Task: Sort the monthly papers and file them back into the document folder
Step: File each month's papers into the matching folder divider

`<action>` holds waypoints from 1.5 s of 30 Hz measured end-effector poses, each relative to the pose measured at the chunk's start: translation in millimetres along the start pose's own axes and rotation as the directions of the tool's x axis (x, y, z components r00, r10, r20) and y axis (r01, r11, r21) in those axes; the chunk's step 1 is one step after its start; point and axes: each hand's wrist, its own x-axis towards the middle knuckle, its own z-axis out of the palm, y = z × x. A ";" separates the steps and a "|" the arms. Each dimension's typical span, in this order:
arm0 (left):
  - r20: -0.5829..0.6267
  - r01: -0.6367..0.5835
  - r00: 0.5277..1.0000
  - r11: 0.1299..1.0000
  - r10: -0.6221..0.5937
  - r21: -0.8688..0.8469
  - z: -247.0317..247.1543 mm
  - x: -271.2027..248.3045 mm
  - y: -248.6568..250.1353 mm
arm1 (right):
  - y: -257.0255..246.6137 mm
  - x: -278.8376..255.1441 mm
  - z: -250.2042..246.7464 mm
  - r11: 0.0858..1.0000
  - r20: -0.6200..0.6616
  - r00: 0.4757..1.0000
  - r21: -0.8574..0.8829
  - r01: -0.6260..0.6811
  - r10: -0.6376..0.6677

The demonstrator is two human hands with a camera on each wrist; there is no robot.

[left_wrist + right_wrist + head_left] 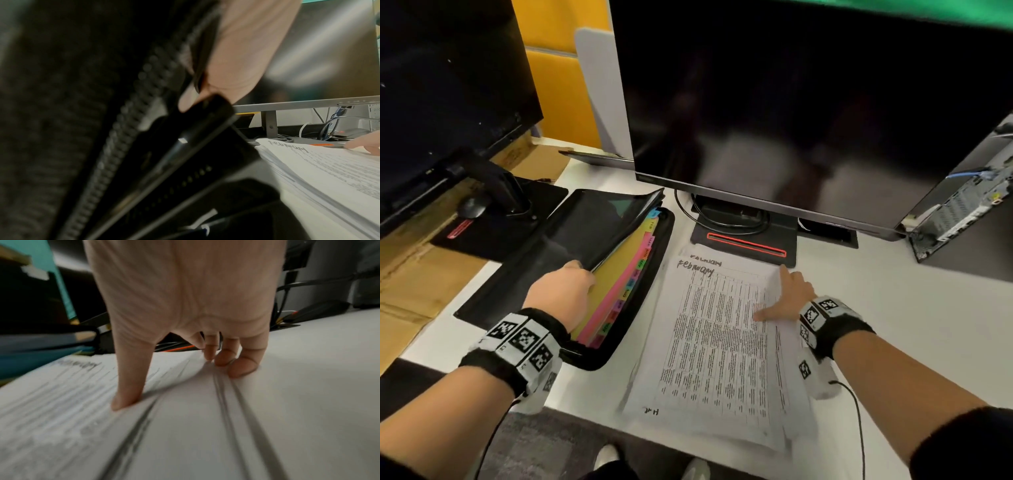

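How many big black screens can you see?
2. One wide black flat monitor stands in the middle, behind the white printed papers; the other black monitor stands at the far left, partly cut off.

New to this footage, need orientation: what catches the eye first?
A stack of printed papers headed February lies centre-frame, the right hand resting on its right edge. Left of it, the left hand holds open a black document folder with coloured month tabs. A dark monitor stands behind.
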 end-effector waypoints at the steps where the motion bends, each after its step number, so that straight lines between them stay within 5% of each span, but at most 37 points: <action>1: 0.000 0.003 1.000 1.000 -0.003 0.000 -0.3 0.0 0.0 | 0.8 3.0 -1.7 1.000 0.010 1.000 0.004 -0.009 0.009; 6: -0.001 0.014 1.000 1.000 -0.014 -0.014 -1.2 -1.4 0.4 | 5.8 6.2 1.4 0.993 -0.025 1.000 0.120 0.015 -0.012; 12: -0.015 0.004 1.000 1.000 -0.004 -0.020 -2.1 -3.7 2.8 | 3.9 -0.8 12.8 0.989 -0.128 0.983 0.044 0.139 -0.132; 22: -0.013 0.012 1.000 1.000 -0.012 -0.004 -7.7 -5.2 4.7 | 2.5 -3.1 -13.1 0.968 0.093 0.977 -0.141 0.206 -0.194; 28: -0.026 0.007 1.000 1.000 -0.007 -0.016 -7.2 -7.3 6.6 | -4.9 -14.6 4.5 0.966 -0.061 0.974 -0.150 0.209 -0.220; 31: -0.026 0.011 1.000 1.000 -0.012 -0.015 -8.2 -8.2 8.1 | -7.9 -22.8 16.4 0.935 -0.224 0.923 -0.243 0.259 -0.314; 33: -0.023 0.018 1.000 1.000 -0.018 -0.013 -9.3 -8.0 7.6 | -8.4 -28.2 21.5 0.937 -0.292 0.890 -0.102 0.335 -0.350; 35: -0.017 0.020 1.000 1.000 -0.021 -0.017 -10.0 -7.3 6.1 | -7.3 -34.6 23.4 0.902 -0.351 0.898 0.240 0.359 -0.265; 38: -0.012 0.015 1.000 0.999 -0.016 -0.041 -8.8 -5.9 2.9 | 1.0 -44.0 22.1 0.658 -0.378 0.926 0.696 0.289 -0.006; 42: -0.013 0.029 0.999 0.997 -0.030 -0.065 -7.3 -4.5 1.6 | 16.9 -51.6 27.9 0.634 -0.118 0.988 0.758 0.153 -0.097; 45: -0.025 0.031 0.999 0.995 -0.033 -0.090 -7.7 -3.7 0.1 | 24.7 -57.8 38.8 0.665 -0.022 0.980 0.731 0.150 -0.197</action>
